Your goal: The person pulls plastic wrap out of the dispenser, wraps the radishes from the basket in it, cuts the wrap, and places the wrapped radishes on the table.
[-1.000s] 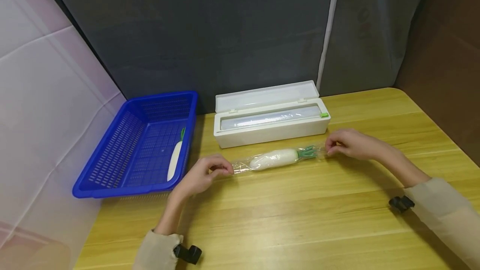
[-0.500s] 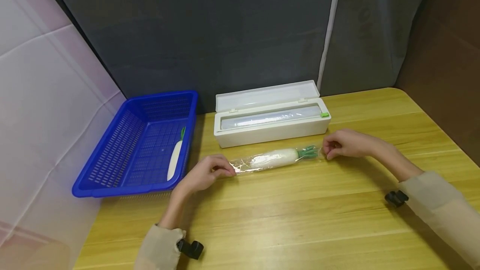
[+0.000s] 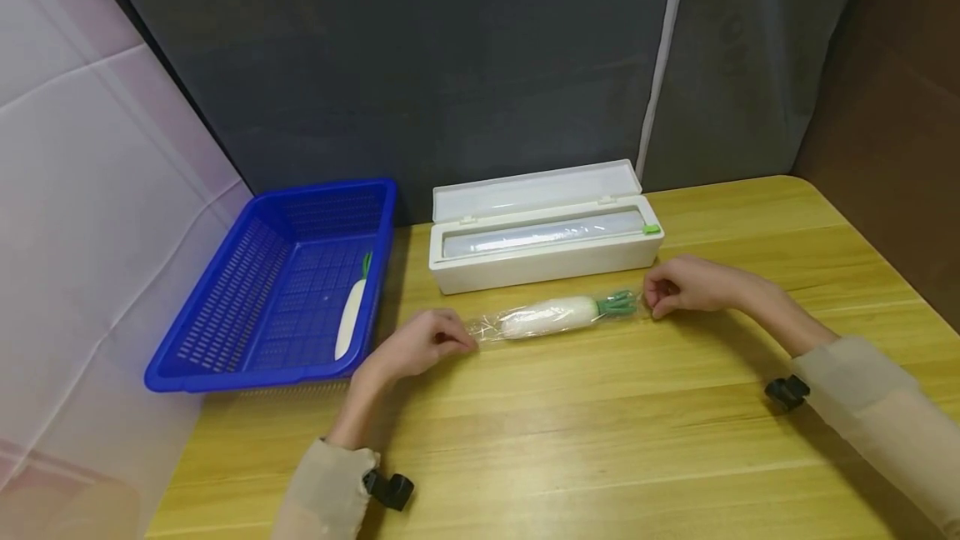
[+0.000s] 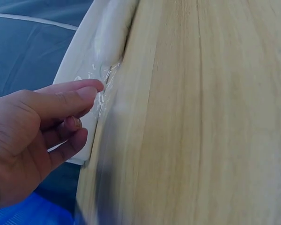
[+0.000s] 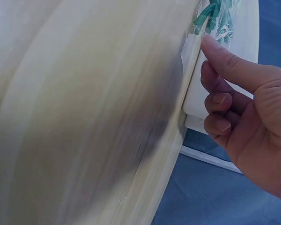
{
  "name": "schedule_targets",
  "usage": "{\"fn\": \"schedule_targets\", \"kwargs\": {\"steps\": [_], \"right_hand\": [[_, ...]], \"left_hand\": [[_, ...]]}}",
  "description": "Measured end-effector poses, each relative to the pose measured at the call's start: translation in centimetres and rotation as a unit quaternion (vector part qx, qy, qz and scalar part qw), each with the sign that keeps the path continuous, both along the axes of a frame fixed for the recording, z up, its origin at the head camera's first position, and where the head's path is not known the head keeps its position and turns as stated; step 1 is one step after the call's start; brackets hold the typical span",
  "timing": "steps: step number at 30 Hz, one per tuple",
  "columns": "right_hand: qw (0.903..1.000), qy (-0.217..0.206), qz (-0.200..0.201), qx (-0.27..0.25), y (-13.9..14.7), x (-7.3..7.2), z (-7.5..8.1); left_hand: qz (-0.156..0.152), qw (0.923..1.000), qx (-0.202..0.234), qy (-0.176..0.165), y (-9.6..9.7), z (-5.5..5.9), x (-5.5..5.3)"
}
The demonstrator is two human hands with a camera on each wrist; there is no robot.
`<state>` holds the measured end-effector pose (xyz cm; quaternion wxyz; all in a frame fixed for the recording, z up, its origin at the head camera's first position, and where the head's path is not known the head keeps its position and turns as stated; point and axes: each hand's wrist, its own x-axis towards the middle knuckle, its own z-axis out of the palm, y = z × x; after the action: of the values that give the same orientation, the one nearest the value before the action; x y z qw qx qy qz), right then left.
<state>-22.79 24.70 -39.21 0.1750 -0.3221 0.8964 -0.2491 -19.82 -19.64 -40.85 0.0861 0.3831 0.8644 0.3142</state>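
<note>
A white radish (image 3: 550, 317) with green stalks lies across the table, wrapped in clear plastic film (image 3: 487, 328). My left hand (image 3: 423, 342) pinches the twisted film end beyond the radish's root tip. At the stalk end, my right hand (image 3: 690, 285) pinches the other film end between thumb and index finger. In the left wrist view, the thumb (image 4: 86, 93) and forefinger meet on the crinkled film (image 4: 102, 93). Green stalks (image 5: 210, 11) show through the film just above the right thumb in the right wrist view.
Behind the radish stands a white film dispenser box (image 3: 547, 265), lid raised, with a film roll (image 3: 543, 236) and green slider (image 3: 651, 229) showing. A blue basket (image 3: 247, 377) at the left holds another white radish (image 3: 350, 319). A dark curtain (image 3: 450, 65) hangs behind the table (image 3: 600, 440).
My left hand has shifted slightly right and my right hand slightly left, drawing closer to the radish. Both keep pinching the film ends; the radish stays nearly in place.
</note>
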Motion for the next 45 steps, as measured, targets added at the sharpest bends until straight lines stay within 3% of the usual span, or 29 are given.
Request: {"fn": "schedule_targets", "kwargs": {"steps": [9,14,21,26,31,38,41,45], "right_hand": [[0.9998,0.015,-0.012,0.009,0.1,-0.2,-0.4],[0.9997,0.016,-0.015,0.007,0.2,-0.2,-0.4],[0.9999,0.006,-0.015,0.001,0.6,0.1,-0.4],[0.9995,0.009,-0.026,-0.013,0.9,0.4,-0.2],[0.997,0.059,-0.024,-0.045,0.9,0.7,0.2],[0.9827,0.165,-0.026,-0.08,-0.1,0.8,0.1],[0.9804,0.179,-0.028,-0.078,-0.7,0.7,0.0],[0.9841,0.163,-0.013,-0.069,-1.4,0.4,-0.2]], "left_hand": [[0.034,0.9992,-0.014,0.012,0.8,-0.5,-0.6],[0.06,0.9974,-0.03,0.025,1.2,-0.4,-0.4],[0.058,0.9978,-0.02,0.026,1.0,-0.4,-0.2],[0.066,0.9978,-0.001,0.009,0.8,-0.2,0.3],[0.088,0.996,0.016,-0.002,0.7,0.1,0.6],[0.119,0.991,0.057,0.024,1.4,0.1,0.7],[0.126,0.989,0.069,0.036,1.8,0.0,0.6],[0.13,0.989,0.062,0.034,2.2,0.0,0.5]]}}
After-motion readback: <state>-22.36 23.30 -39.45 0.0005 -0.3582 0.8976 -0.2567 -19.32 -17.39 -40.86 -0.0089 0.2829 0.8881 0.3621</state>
